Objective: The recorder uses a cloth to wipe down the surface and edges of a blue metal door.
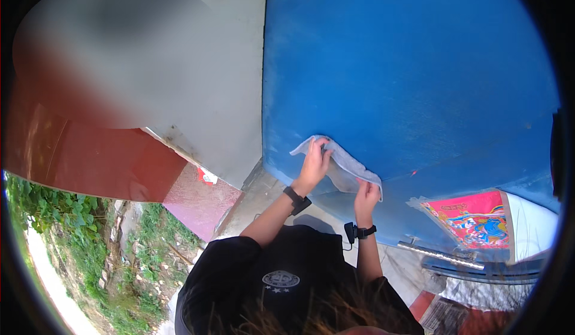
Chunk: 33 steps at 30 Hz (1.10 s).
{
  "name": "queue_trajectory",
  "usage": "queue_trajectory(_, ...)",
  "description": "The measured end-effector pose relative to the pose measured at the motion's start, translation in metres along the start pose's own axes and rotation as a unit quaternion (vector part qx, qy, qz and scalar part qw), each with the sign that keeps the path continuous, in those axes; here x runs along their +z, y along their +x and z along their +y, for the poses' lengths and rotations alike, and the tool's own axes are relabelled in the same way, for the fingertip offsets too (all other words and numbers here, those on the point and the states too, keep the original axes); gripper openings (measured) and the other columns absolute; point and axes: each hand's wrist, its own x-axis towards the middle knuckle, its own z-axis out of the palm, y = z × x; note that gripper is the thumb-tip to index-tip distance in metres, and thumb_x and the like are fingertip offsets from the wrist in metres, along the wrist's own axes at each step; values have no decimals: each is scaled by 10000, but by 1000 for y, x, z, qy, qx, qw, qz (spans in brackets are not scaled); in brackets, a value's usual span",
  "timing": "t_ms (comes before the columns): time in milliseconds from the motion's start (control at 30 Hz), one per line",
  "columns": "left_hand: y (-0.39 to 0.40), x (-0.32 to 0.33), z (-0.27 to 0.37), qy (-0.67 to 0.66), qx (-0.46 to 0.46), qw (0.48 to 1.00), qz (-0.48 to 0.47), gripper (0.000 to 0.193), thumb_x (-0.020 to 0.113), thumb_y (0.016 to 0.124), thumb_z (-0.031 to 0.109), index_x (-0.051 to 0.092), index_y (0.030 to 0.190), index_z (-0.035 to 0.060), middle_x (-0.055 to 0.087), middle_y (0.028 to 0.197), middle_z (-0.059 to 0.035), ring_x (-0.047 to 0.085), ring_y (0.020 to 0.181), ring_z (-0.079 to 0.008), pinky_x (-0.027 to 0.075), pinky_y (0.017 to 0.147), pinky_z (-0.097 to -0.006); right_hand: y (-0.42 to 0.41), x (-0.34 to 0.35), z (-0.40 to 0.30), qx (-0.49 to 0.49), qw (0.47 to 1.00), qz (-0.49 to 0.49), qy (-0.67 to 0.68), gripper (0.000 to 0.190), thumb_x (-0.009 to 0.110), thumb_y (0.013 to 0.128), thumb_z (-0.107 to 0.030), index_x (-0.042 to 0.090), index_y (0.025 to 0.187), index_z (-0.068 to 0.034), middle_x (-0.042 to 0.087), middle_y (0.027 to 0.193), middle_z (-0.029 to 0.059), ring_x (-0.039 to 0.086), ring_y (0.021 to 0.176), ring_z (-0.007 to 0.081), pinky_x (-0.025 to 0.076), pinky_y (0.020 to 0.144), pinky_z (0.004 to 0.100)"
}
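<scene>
A light grey cloth (348, 162) stretches between my two hands, in front of a large blue painted surface (359, 74). Its upper left part is pinched by my left hand (316, 160), fingers bent over the edge. Near the cloth's lower right end, my right hand (367, 195) grips it between thumb and fingers. The middle of the cloth hangs in a loose fold. Whether it touches the blue surface I cannot tell. A dark band with a small device sits on each wrist.
A colourful printed poster (476, 222) is fixed to the blue surface at the right, above a metal bar handle (440, 255). A pale wall (215, 88) adjoins at the left, with a red-brown panel (112, 164) beside it. Green plants (81, 213) grow at the lower left.
</scene>
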Motion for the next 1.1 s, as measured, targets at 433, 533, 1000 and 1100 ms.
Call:
queue_trajectory(433,58,-79,-50,-13,-108,984,143,406,698,811,47,445,1128,24,508,1114,-148,518,1019,-277,408,925,-371,36,87,-80,-213,969,-97,-74,184,644,815,-24,677,996,-19,692,962,165,659,892,349,497,777,399)
queue_trajectory(533,47,-70,-42,-65,-182,971,144,473,677,791,1,403,1174,45,449,1140,-110,483,1013,-221,408,918,-347,35,87,-83,-225,964,-122,-78,215,646,792,-18,676,1004,-33,682,984,164,643,908,363,495,788,412)
queue_trajectory(1000,-13,-60,-139,-11,-294,932,210,516,597,705,-102,393,1157,39,453,1001,-92,486,853,-195,435,751,-309,-4,150,17,-32,942,-324,-79,158,628,851,-131,671,958,-24,634,736,209,627,639,348,457,558,395)
queue_trajectory(1100,-12,-70,-144,-64,-356,914,182,534,666,690,-76,403,1138,46,458,933,-78,471,760,-189,425,699,-311,-9,155,31,-63,935,-334,-103,174,641,852,-151,668,970,-26,633,739,209,617,624,343,454,559,392)
